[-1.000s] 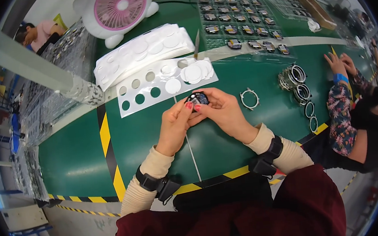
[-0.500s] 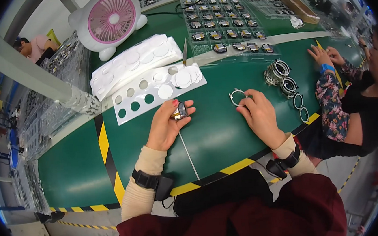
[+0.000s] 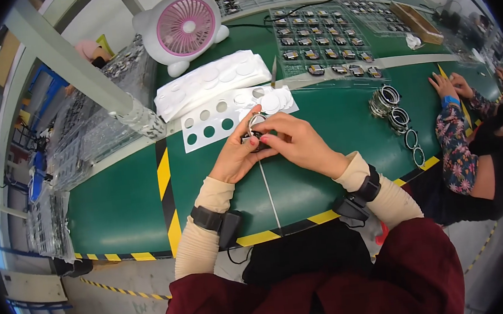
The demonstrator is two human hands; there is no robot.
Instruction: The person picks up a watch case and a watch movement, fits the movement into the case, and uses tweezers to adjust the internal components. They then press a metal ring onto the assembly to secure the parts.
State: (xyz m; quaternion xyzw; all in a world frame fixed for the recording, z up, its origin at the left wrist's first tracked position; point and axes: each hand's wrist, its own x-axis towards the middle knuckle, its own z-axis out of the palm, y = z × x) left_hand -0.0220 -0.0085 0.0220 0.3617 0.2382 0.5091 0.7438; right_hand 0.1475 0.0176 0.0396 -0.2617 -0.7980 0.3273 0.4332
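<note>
A thin silver ring (image 3: 250,125) stands at the fingertips above the green table (image 3: 331,114), against a round black module (image 3: 258,147); fingers hide whether the two are joined. The left hand (image 3: 236,157), palm turned inward and index finger raised, grips the module; the right hand (image 3: 299,142), back upward and fingers curled, pinches the ring. Both forearms angle inward from the lower edge, with black wristbands (image 3: 208,219). Beyond lie a punched white sheet (image 3: 216,119) with loose discs (image 3: 273,102) and a clear tray (image 3: 293,69) of small parts (image 3: 331,54), any markings too small to read.
</note>
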